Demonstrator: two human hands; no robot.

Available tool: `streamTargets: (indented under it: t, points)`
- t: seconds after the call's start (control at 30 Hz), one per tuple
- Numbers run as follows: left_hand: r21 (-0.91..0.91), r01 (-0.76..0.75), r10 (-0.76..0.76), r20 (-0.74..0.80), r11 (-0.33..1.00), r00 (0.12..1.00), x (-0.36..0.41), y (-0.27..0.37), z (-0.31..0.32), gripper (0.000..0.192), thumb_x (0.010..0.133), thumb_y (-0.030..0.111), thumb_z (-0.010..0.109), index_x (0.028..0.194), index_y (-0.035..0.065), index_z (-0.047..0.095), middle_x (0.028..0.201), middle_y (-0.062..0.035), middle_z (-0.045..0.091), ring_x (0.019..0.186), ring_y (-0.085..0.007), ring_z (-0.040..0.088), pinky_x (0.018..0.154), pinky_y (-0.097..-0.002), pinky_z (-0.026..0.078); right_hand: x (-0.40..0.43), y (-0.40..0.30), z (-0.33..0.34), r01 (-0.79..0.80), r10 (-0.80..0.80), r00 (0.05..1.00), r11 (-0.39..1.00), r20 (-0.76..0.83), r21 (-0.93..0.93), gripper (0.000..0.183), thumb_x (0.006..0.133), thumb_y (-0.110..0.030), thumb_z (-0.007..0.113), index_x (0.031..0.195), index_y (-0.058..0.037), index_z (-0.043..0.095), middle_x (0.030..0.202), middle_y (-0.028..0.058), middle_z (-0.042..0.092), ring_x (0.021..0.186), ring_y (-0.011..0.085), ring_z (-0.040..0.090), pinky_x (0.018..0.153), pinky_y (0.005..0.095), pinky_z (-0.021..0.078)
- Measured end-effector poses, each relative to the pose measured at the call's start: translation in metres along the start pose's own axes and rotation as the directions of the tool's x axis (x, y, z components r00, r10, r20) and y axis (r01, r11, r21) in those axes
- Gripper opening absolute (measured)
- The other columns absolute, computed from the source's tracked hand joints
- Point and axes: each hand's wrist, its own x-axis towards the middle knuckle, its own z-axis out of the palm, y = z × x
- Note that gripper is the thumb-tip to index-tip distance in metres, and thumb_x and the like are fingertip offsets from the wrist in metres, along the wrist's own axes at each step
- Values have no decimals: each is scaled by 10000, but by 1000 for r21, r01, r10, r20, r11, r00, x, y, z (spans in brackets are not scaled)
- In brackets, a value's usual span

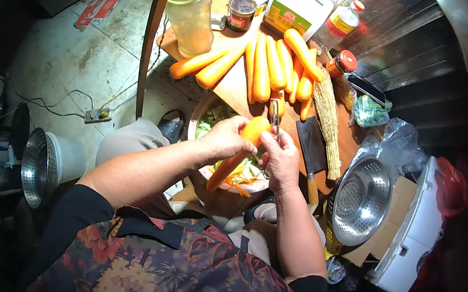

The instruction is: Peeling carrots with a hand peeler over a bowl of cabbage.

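My left hand [228, 139] grips a large carrot [231, 165] around its upper part; its far end points down over a basin. In my right hand [278, 155] is a metal peeler [275, 114], its head pointing away from me, close beside the carrot's thick end. Below both hands a round basin [195, 122] holds vegetable scraps and orange peelings [236, 183]. Several peeled-looking carrots [261, 75] lie side by side on the wooden table [231, 96] beyond my hands, one resting across others.
A cleaver [312, 146] and a straw brush [327, 122] lie right of the carrots. Behind stand a glass jar [190, 20], a dark jar [240, 15], a jug [297, 12] and a bottle [339, 24]. Steel colanders [362, 201] flank me; a power strip [98, 115] lies on the floor.
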Motion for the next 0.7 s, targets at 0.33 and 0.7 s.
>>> streamTargets:
  t: [0.33,0.7]
  points:
    - [71,-1,36,-491,997,870,61,-13,-46,508,706,119,757,1132,-27,521,1001,-107,610,887,-170,594,798,-292,488,4,-28,8,-3,1,994,1000,108,27,258,867,-154,631,1080,-25,563,828,32,626,468,57,463,441,197,377]
    - [38,-131,130,-550,991,825,119,-14,-74,374,728,71,705,1041,20,506,730,-56,573,594,-155,569,522,-284,479,-1,-27,20,15,-15,955,1000,296,4,160,859,-83,610,1002,-17,582,774,-25,544,631,34,476,564,189,413]
